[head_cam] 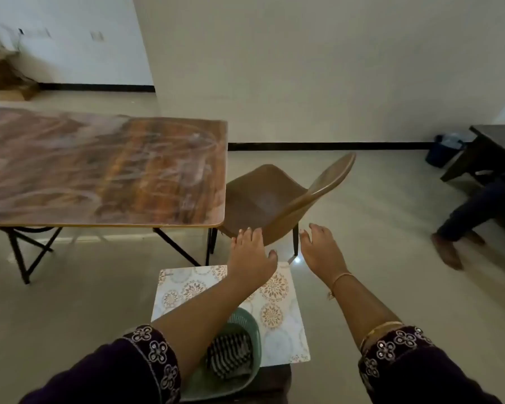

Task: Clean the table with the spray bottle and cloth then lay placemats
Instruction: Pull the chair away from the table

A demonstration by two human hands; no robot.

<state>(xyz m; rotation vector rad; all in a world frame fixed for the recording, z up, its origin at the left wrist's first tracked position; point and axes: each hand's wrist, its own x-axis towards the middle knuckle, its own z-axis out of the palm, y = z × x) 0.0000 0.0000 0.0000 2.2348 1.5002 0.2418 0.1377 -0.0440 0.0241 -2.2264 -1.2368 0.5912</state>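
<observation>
Reaches forward with the left hand [250, 255], fingers spread and gripping nothing, above the far edge of the floral placemats [277, 313] at 6 o'clock; cannot tell whether touching them. Holds the right hand [321, 252] just at its 3 o'clock, likewise spread and empty, past the mats' far right corner. Finds the table [99, 170] at 9 to 10 o'clock, well apart from the mats, streaked with wipe marks and carrying no mat. Notes the green basket [247, 319] sitting on the mats' near edge, striped cloth [229, 357] inside; no spray bottle in view.

Looks like wiping done and mat-laying about to start. Risks tipping the basket if lifting the mats from the far edge with that weight on the near side. Risks fanning loose mats off the narrow dark stand [274, 380] onto the floor. Risks knocking the brown chair [263, 196] at 12 o'clock when swinging toward the table, and mats skidding on a damp top.
</observation>
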